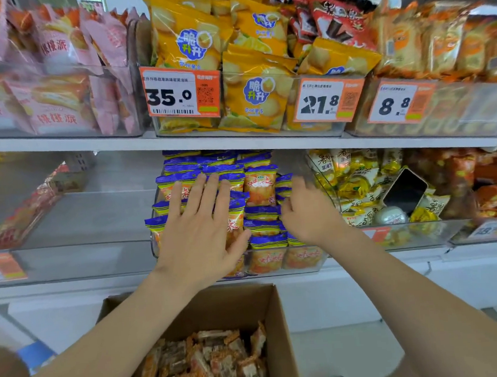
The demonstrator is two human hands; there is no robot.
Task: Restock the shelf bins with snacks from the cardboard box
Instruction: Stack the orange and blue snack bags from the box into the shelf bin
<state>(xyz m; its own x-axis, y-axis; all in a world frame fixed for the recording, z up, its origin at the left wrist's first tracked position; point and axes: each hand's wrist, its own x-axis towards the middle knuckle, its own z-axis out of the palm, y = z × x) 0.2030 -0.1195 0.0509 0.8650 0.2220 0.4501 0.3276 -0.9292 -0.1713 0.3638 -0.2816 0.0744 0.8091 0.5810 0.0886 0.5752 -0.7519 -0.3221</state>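
A clear shelf bin (pixel 279 270) on the lower shelf is heaped with blue-and-orange snack packets (pixel 260 187). My left hand (pixel 198 227) lies flat on the left part of the heap, fingers straight and spread. At the heap's right side, my right hand (pixel 307 210) has its fingers curled down among the packets; whether it holds one is hidden. An open cardboard box (pixel 267 310) sits below the shelf in front of me, holding several orange-and-clear wrapped snack bars (pixel 206 365).
The bin to the left (pixel 76 218) holds only a few red packets at its far side. To the right, a bin of yellow-white packets (pixel 356 186) carries a black phone (pixel 404 190). The upper shelf has pink, yellow and orange snack bags with price tags (pixel 180 93).
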